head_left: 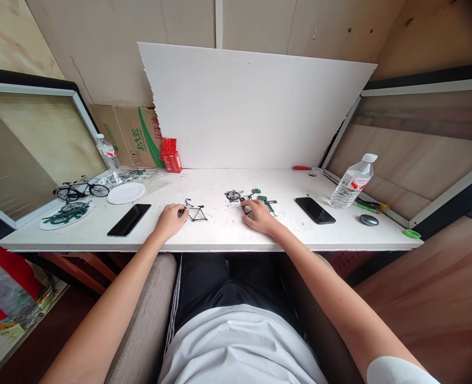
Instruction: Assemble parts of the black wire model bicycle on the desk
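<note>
My left hand point(172, 220) rests on the white table with its fingers closed on the front end of a small black model bicycle frame point(198, 213). The frame's handlebar and saddle stick out to the right of the fingers. My right hand point(258, 216) lies over a group of loose model parts, thumb and forefinger apart, with a dark piece showing between them. Just beyond it are small black wheels point(233, 196). Green plastic parts point(264, 199) lie beside the knuckles, partly covered by the hand.
A finished-looking model bicycle point(79, 190) stands at the left, near white discs point(126, 193). Phones point(129, 220) point(314, 210) lie on both sides. A water bottle point(352, 182) and round grey tin point(369, 220) are right. A red box point(172, 161) stands behind.
</note>
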The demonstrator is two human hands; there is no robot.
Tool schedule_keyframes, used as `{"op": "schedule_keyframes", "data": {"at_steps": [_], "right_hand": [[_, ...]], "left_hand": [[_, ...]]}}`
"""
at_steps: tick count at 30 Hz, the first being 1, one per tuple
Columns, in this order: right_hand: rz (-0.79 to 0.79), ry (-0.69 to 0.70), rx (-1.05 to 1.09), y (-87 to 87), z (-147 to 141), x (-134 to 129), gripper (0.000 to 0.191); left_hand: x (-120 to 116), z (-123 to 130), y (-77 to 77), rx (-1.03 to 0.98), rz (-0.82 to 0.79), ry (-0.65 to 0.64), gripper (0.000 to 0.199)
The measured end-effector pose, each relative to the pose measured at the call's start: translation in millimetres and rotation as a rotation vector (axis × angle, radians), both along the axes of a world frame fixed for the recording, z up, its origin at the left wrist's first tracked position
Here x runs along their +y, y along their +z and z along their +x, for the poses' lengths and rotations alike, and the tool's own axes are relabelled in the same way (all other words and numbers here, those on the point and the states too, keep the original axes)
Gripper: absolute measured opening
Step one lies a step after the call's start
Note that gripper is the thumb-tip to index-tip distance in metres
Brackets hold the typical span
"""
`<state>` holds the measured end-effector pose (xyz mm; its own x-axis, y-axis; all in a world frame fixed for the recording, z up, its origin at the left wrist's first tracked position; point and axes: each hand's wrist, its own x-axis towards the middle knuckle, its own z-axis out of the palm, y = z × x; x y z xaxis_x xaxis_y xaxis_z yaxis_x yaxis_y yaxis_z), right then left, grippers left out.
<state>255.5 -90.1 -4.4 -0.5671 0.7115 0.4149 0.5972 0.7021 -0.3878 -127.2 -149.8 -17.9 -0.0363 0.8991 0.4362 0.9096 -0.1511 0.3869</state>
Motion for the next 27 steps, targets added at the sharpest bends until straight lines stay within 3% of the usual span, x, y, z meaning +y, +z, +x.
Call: {"op": "schedule_keyframes", "data": {"at_steps": [6,9,15,27], "right_hand": [[0.012,0.003,0.011,1.2,0.2,-1.3,0.053],[0.049,-0.066,0.016,2.1,-1.6,-3.4,0.058],[0.048,-0.223,-0.006,1.5,-4.3,-2.1,0.026],[0.091,-0.154,0.074,-0.9,-2.6,3.9,0.021]], "left_hand": [[-2.8,4.8,2.5,0.072,0.024,-0.016,0.039],[-3.0,5.3,2.8,0.074,0.032,-0.019,0.038],[-1.4,3.7,0.7,0.066,0.031,-0.015,0.037],[-1.6,3.8,0.6,0.071,0.038,-0.021,0.036]]}}
